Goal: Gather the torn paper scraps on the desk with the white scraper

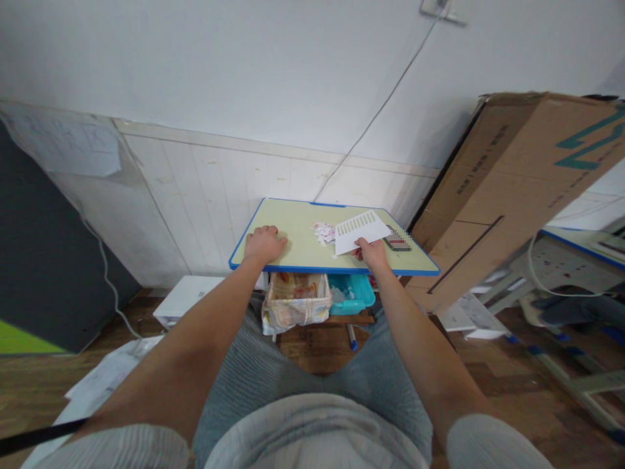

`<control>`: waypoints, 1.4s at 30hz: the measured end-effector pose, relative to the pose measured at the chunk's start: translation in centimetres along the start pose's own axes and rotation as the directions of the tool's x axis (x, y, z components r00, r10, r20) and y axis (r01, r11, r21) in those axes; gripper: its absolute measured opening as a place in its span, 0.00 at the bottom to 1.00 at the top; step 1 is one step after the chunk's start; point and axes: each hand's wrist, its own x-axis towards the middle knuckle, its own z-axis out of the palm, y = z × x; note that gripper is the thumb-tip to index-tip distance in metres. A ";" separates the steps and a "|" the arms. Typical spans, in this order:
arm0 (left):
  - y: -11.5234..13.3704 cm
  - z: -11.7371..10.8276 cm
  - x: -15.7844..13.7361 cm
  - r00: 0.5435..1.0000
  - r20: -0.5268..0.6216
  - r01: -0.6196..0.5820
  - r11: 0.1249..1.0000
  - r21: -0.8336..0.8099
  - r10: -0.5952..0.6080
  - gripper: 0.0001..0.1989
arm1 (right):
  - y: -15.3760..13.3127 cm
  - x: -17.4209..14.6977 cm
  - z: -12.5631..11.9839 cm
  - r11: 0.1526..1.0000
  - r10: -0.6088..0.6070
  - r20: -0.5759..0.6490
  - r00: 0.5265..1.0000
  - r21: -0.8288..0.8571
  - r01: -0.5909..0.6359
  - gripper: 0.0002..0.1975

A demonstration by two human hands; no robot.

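My right hand (371,255) is closed on the lower edge of a white sheet (360,236), its thumb on top. The sheet bears a row of small tan strips, perhaps stickers, and is tilted over the desk. Just left of it lies a small heap of white and pinkish paper scraps (324,233). A dark phone-like object (398,241), partly blurred out, lies right of the sheet. My left hand (266,245) rests palm down near the desk's left front, fingers slightly bent and apart, with nothing seen in it. The small desk (297,221) has a pale yellow top and blue edge.
Under the desk are a cloth-lined basket (296,312) and a turquoise bin (359,299). A tall cardboard box (488,176) leans at the right. A white box (188,296) stands on the floor at left. A cable (375,117) runs down the wall behind the desk.
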 end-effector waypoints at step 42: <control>0.0 0.0 -0.1 1.000 0.007 0.002 1.000 0.014 -0.002 0.30 | -0.6 -0.3 -0.3 0.999 0.038 -0.034 0.999 0.011 -0.038 0.05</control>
